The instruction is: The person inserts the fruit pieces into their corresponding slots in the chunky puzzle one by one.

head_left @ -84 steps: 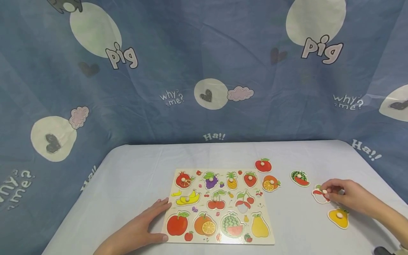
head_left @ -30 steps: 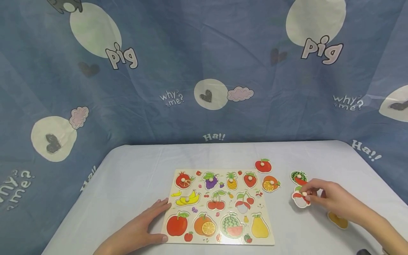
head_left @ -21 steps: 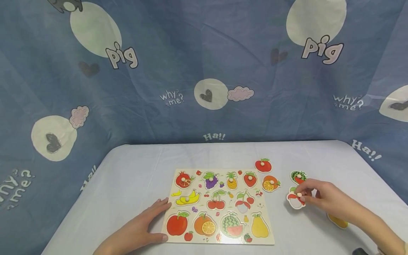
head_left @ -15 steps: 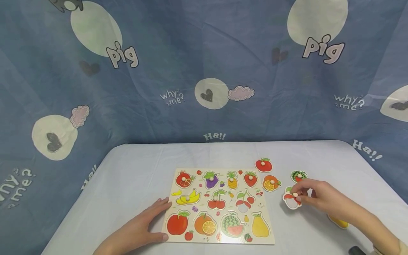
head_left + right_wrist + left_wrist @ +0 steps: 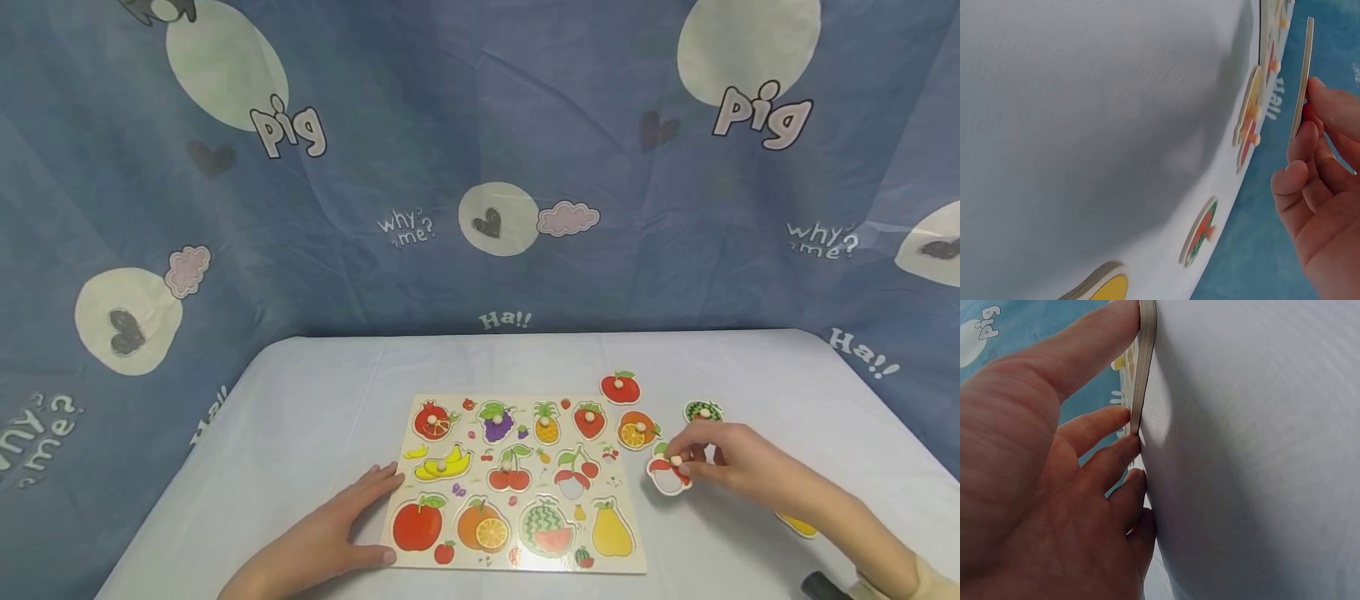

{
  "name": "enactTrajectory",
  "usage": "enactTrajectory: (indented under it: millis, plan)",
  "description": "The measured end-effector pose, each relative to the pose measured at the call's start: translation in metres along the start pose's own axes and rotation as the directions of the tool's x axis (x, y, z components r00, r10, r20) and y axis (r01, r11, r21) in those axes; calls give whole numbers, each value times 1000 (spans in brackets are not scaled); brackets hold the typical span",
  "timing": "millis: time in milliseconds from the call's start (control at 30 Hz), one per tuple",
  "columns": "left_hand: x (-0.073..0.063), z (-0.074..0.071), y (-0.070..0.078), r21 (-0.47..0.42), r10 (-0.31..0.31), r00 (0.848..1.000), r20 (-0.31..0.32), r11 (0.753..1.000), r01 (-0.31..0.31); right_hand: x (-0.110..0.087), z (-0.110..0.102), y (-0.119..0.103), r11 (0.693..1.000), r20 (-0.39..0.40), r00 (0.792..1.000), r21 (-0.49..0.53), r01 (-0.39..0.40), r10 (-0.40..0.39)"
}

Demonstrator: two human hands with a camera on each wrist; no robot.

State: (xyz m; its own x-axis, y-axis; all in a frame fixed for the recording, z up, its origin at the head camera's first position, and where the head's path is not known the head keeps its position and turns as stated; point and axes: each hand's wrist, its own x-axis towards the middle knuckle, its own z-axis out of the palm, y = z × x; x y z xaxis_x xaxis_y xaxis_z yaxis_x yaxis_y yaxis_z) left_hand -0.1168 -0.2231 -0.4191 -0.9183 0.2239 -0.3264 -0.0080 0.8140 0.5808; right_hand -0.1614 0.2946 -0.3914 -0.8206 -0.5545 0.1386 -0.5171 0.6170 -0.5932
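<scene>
My right hand (image 5: 723,454) pinches the small knob of a red-and-white fruit puzzle piece (image 5: 666,477) with a green leaf, just right of the puzzle board (image 5: 626,565). In the right wrist view this thin piece (image 5: 1302,78) appears edge-on, raised off the table. My left hand (image 5: 318,533) touches the board's left side with thumb and fingers spread; the left wrist view has them against the board's edge (image 5: 1146,356). Knobbed fruit pieces sit in the two upper rows. Along the bottom row show flat pictures of an apple, orange, watermelon and pear (image 5: 612,533).
Beside the board lie a red apple-like piece (image 5: 620,388) and an orange piece (image 5: 637,430). A watermelon piece (image 5: 702,411) is partly behind the right hand, and a yellow piece (image 5: 798,525) is mostly covered by the right forearm. A patterned blue cloth (image 5: 375,275) hangs behind the white table.
My right hand has picked up the red-and-white fruit piece from the table at right and carried it left towards the board. The left hand stays at the board's left edge.
</scene>
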Motion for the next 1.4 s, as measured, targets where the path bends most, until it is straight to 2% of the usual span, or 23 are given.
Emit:
enactTrajectory:
  millis: [633,1067,1400]
  plan:
    - [1,-1,-1,-1,10,1000,4,1000,-10,16,10,-15,991,23,991,1,134,-134]
    - [1,0,-3,5,24,1000,4,1000,-24,26,18,-27,998,38,997,5,70,-70]
    - [0,0,-2,-2,25,1000,16,1000,-25,37,27,-34,993,50,992,28,115,-116]
